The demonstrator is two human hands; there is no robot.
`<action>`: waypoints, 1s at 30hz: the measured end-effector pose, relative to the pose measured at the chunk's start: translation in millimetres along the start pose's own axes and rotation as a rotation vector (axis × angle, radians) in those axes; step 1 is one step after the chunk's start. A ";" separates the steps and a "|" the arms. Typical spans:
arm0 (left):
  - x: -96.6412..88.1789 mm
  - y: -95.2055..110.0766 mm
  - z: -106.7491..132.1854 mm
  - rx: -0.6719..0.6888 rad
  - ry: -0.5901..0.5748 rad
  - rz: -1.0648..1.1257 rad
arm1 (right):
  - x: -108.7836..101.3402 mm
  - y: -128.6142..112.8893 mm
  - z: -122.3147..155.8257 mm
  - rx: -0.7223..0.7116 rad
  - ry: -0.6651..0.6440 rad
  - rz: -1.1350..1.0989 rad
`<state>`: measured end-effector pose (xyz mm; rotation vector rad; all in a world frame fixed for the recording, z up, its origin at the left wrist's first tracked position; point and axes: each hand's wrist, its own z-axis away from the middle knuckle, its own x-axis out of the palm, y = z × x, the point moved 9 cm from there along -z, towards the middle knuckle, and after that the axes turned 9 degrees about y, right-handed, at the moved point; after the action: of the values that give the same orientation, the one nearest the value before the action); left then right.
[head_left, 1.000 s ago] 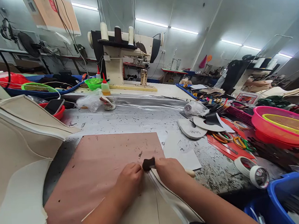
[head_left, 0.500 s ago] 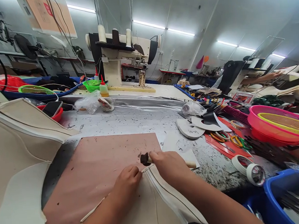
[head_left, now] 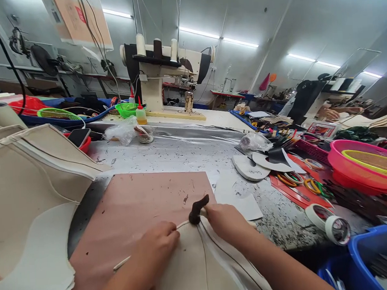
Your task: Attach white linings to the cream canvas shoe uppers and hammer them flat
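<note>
Two hands, right hand [head_left: 225, 220] gripping hammer [head_left: 198, 209], left hand [head_left: 157, 247] beside

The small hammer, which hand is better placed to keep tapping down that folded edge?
Right, probably: the right hand grips the hammer at the fold, while the left hand presses the cream piece.

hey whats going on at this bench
A person is working on a cream fabric piece laid over a pink board. Their right hand grips a small hammer, its dark head on the piece's top edge. Their left hand presses the fabric flat beside it. A stack of similar cream pieces sits to the left.
</note>
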<state>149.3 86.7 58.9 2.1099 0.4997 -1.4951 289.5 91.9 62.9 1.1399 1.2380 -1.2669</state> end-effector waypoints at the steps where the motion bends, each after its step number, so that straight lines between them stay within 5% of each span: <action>1: -6.7 -16.4 6.1 -0.095 -0.011 0.017 | -1.8 1.2 -0.3 0.010 0.021 0.003; 5: -7.9 -67.4 35.3 -0.317 -0.107 0.135 | -4.9 -7.9 -1.5 0.003 0.067 -0.028; 8: 3.8 -70.8 42.6 -0.309 -0.092 0.258 | -1.0 -22.8 -2.1 -0.055 -0.005 -0.029; 13: 0.0 -56.5 37.1 -0.329 0.159 0.356 | -1.6 -41.0 -0.9 -0.119 -0.001 -0.042; 18: -7.9 -42.0 35.2 -0.096 0.169 0.400 | 14.6 -51.5 1.8 -0.148 -0.055 -0.077; 24: -20.5 -28.5 39.8 0.172 0.265 0.171 | -5.4 -63.4 -4.1 -0.168 0.041 -0.042; 30: -15.4 -19.2 43.4 0.327 0.291 0.078 | 5.3 -74.0 -4.1 -0.204 -0.024 -0.044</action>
<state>100.4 76.5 58.2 2.5906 0.2818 -1.3021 215.3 95.0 62.5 0.9527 1.3474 -1.1545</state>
